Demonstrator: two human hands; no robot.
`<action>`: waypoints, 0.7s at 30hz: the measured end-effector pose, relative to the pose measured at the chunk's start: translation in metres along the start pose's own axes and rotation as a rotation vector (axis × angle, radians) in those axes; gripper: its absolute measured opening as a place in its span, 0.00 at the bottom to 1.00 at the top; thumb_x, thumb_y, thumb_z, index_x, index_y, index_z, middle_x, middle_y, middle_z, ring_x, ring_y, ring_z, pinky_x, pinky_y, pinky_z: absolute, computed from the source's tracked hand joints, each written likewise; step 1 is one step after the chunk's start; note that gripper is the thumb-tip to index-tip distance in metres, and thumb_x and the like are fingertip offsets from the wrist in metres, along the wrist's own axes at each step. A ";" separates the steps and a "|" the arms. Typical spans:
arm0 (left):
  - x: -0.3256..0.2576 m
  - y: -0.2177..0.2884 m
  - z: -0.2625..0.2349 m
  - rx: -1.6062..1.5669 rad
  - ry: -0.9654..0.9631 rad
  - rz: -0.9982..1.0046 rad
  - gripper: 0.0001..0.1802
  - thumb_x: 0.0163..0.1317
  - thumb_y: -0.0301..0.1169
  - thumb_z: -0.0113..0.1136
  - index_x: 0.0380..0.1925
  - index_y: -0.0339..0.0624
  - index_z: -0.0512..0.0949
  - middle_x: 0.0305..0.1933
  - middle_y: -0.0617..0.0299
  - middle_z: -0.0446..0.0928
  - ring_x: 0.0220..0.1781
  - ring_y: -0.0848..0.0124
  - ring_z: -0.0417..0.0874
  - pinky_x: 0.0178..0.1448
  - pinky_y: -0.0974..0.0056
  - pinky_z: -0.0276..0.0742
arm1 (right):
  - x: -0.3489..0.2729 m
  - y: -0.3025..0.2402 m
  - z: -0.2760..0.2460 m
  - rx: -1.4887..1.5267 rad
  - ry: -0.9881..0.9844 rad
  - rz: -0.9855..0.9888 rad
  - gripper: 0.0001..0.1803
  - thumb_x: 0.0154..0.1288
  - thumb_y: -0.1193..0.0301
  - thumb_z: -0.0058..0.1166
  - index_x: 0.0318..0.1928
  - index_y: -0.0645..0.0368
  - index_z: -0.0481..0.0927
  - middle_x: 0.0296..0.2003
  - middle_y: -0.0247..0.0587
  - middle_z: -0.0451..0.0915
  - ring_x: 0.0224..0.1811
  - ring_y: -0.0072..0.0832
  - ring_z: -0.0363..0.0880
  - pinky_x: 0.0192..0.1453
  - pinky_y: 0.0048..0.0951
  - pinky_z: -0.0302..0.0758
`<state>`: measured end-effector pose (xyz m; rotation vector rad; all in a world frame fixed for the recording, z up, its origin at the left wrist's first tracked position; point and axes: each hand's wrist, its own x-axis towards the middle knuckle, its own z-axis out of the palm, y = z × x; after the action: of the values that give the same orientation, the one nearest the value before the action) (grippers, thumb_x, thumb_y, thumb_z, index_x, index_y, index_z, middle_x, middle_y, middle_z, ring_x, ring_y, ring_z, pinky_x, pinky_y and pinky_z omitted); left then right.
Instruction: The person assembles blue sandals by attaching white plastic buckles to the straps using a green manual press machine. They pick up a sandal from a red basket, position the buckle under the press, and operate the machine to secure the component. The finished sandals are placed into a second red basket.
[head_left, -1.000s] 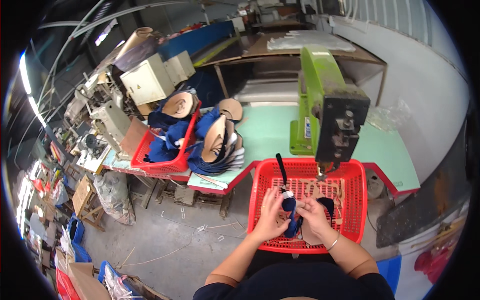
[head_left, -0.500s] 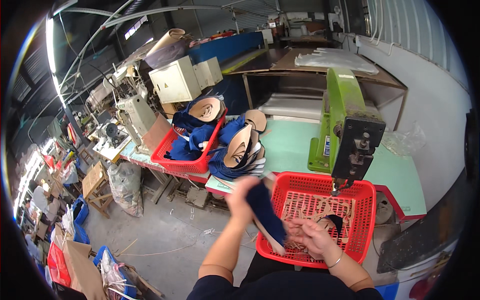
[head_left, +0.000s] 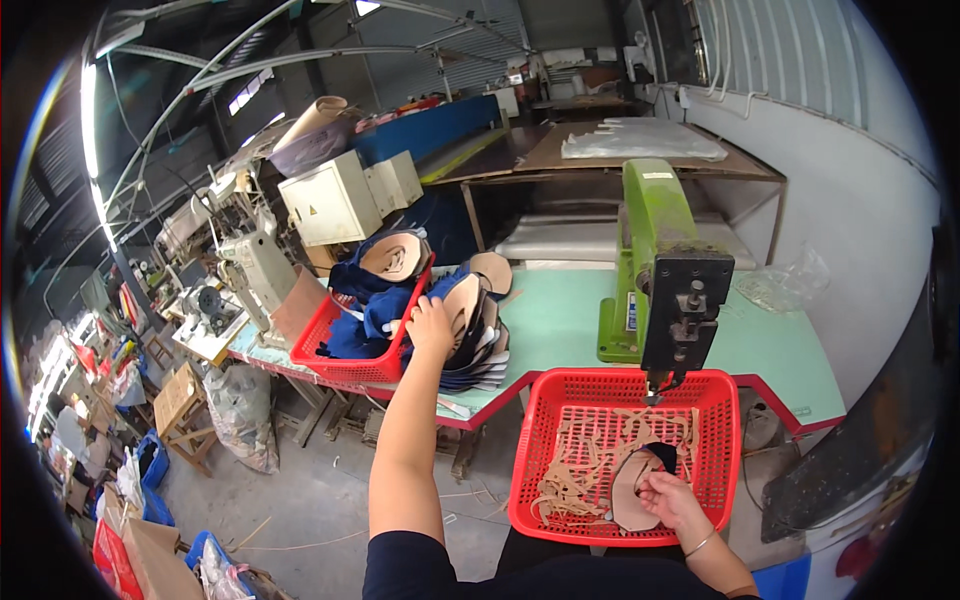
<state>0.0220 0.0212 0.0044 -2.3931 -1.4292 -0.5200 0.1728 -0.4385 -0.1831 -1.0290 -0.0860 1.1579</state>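
Observation:
My left hand (head_left: 430,328) reaches out to the stack of navy-and-beige shoe uppers (head_left: 482,345) on the green tabletop, its fingers apart against the stack's left side. No piece shows lifted in it. My right hand (head_left: 670,502) is closed, pinching the edge of a curved shoe upper (head_left: 630,488) over the red basket (head_left: 524,470) in front of me. The beige side of this upper faces up, and a bit of navy shows at its far end. Thin beige offcuts (head_left: 575,470) lie in the basket beneath it.
A green press machine (head_left: 650,215) with a black head stands over the basket's far edge. Another red basket (head_left: 345,370) of navy pieces sits left of the stack. The green tabletop (head_left: 560,320) has a red edge. Further left are a sewing machine (head_left: 262,270) and a stuffed clear bag (head_left: 240,415).
My left hand has gone forward and left to the stack; the navy piece it held is no longer in it. My right hand has moved down right and now pinches an upper in the basket.

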 end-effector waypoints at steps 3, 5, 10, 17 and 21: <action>0.011 -0.010 0.041 -0.111 -0.037 -0.040 0.28 0.60 0.37 0.49 0.61 0.64 0.57 0.52 0.52 0.68 0.52 0.53 0.74 0.50 0.42 0.68 | -0.010 -0.011 -0.014 0.019 0.102 -0.075 0.07 0.64 0.70 0.50 0.40 0.58 0.75 0.30 0.33 0.77 0.30 0.21 0.76 0.33 0.22 0.74; 0.017 -0.008 0.071 -0.209 -0.169 -0.262 0.29 0.63 0.39 0.46 0.63 0.72 0.52 0.49 0.52 0.72 0.50 0.51 0.75 0.53 0.37 0.64 | -0.007 -0.009 -0.024 0.141 0.181 -0.135 0.06 0.63 0.72 0.50 0.40 0.58 0.75 0.29 0.33 0.77 0.29 0.19 0.76 0.32 0.19 0.74; 0.018 0.004 0.074 -0.541 0.008 -0.547 0.29 0.60 0.35 0.49 0.63 0.64 0.58 0.52 0.52 0.72 0.50 0.52 0.76 0.58 0.40 0.63 | 0.010 -0.009 -0.033 0.029 0.410 -0.566 0.07 0.62 0.73 0.52 0.41 0.60 0.73 0.29 0.33 0.76 0.31 0.16 0.76 0.30 0.16 0.72; -0.090 0.077 0.009 -1.384 0.704 -0.046 0.09 0.57 0.25 0.54 0.38 0.34 0.73 0.42 0.55 0.72 0.45 0.66 0.74 0.50 0.63 0.70 | 0.019 -0.025 -0.065 -1.411 0.619 -0.959 0.28 0.48 0.71 0.61 0.52 0.64 0.71 0.31 0.49 0.79 0.33 0.50 0.78 0.41 0.36 0.77; -0.248 0.165 0.026 -1.656 -0.742 0.278 0.12 0.61 0.36 0.56 0.40 0.41 0.74 0.30 0.66 0.74 0.31 0.75 0.75 0.39 0.68 0.73 | 0.029 -0.030 -0.036 -1.213 0.563 -0.748 0.17 0.51 0.78 0.54 0.44 0.66 0.76 0.35 0.55 0.79 0.42 0.43 0.79 0.48 0.36 0.75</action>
<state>0.0634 -0.2349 -0.1436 -4.3511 -0.7182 -1.0735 0.2268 -0.4391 -0.1947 -2.0969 -0.7181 -0.0113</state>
